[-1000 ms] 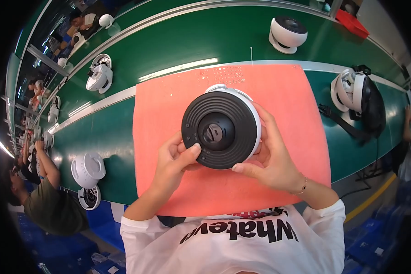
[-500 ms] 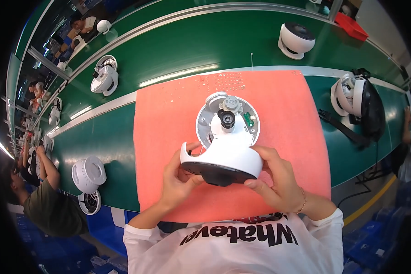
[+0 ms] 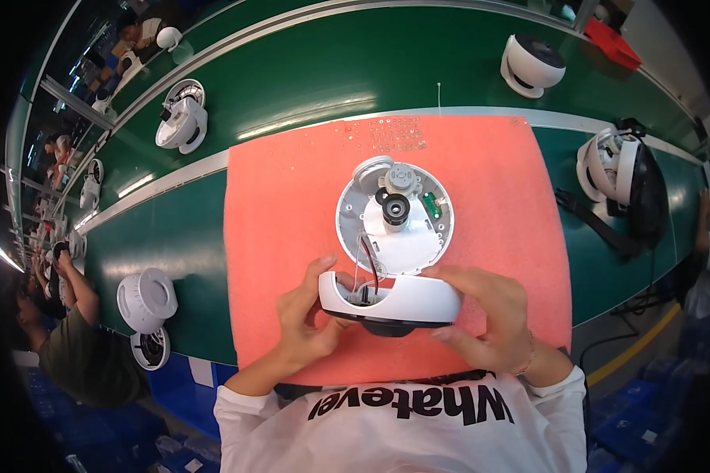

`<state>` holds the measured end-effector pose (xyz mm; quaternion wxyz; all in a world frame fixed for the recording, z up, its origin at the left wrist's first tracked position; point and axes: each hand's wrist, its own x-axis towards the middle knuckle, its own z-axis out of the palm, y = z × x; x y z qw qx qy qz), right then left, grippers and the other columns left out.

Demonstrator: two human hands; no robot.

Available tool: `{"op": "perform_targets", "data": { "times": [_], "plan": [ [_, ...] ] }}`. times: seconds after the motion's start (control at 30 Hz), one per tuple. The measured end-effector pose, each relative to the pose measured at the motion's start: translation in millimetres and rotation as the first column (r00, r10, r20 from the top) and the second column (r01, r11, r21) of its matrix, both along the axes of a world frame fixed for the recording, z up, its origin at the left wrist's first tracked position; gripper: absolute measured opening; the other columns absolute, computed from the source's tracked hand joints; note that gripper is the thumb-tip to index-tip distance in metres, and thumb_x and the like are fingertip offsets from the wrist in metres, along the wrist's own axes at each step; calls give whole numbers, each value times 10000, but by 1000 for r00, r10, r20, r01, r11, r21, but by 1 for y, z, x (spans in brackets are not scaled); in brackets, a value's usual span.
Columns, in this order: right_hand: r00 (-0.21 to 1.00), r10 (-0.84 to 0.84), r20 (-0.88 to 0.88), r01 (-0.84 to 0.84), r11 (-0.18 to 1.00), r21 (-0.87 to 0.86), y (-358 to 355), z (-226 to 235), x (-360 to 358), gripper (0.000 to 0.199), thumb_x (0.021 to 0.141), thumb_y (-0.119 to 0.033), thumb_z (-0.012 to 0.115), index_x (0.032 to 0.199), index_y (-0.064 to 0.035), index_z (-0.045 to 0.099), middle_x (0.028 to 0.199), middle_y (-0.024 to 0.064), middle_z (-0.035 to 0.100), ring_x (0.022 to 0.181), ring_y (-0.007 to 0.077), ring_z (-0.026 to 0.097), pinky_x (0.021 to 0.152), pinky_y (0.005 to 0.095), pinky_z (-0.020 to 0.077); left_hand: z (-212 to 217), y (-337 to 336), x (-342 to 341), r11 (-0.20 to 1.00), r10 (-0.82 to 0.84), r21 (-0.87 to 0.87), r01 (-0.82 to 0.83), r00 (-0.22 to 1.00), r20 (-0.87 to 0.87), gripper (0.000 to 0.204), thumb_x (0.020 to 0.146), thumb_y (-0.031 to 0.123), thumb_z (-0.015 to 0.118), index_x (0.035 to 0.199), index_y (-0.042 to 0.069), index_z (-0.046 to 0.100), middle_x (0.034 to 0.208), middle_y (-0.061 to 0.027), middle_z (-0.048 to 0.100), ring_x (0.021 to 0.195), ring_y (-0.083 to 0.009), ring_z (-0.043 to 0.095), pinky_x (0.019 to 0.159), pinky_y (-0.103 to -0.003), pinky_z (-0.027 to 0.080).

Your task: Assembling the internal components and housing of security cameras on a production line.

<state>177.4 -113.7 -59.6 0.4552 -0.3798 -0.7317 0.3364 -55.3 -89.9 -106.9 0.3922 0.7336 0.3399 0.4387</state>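
The white cover [image 3: 422, 299], black face [image 3: 389, 326] up a second ago, now tilts over the pink mat [image 3: 268, 213], so wires [image 3: 368, 256] to the open housing [image 3: 409, 243] show; left hand [image 3: 304, 319] and right hand [image 3: 493, 315] clamp fingers on its sides.

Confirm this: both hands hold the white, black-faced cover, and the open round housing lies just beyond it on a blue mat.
Wrong colour: the mat is salmon pink, not blue, in the head view. The rest stands: the left hand and right hand hold the cover, and the open round housing lies just beyond it.
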Motion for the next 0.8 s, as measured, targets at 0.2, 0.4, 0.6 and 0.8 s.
{"op": "perform_targets", "data": {
  "times": [0.2, 0.4, 0.6, 0.8],
  "plan": [
    [999, -24, -31, 23, 999, -34, 4, -5, 2, 476, 685, -100, 673, 1115, 23, 512, 966, 148, 587, 789, 254, 579, 684, 320, 471, -3, 1, -6, 983, 59, 178, -34, 989, -139, 593, 636, -39, 633, 1196, -29, 440, 859, -164, 621, 769, -227, 645, 651, -290, 522],
    [999, -1, -51, -1, 1000, -31, -2, -3, -2, 467, 682, -150, 707, 1075, 20, 521, 880, 122, 579, 664, 213, 520, 602, 308, 440, 6, 0, -5, 999, 32, -6, -32, 994, -109, 569, 635, -36, 625, 1180, -28, 464, 841, -153, 633, 736, -212, 649, 636, -280, 526],
    [995, -82, -59, 80, 996, -44, -7, -9, -6, 439, 686, -212, 728, 1008, 13, 531, 882, 122, 583, 675, 198, 528, 576, 287, 432, 6, 0, -4, 995, -24, 96, 39, 989, -146, 610, 614, 11, 659, 1177, -31, 429, 740, -110, 581, 628, -145, 566, 569, -229, 453],
    [981, -87, -173, 70, 992, -104, -7, -13, -3, 362, 729, -171, 681, 1001, 11, 528, 905, 125, 586, 740, 200, 544, 602, 281, 443, 9, -2, -1, 984, 33, 180, 3, 979, -199, 535, 563, -36, 654, 1087, 28, 564, 862, -114, 641, 682, -208, 645, 538, -261, 511]
  ]
}}
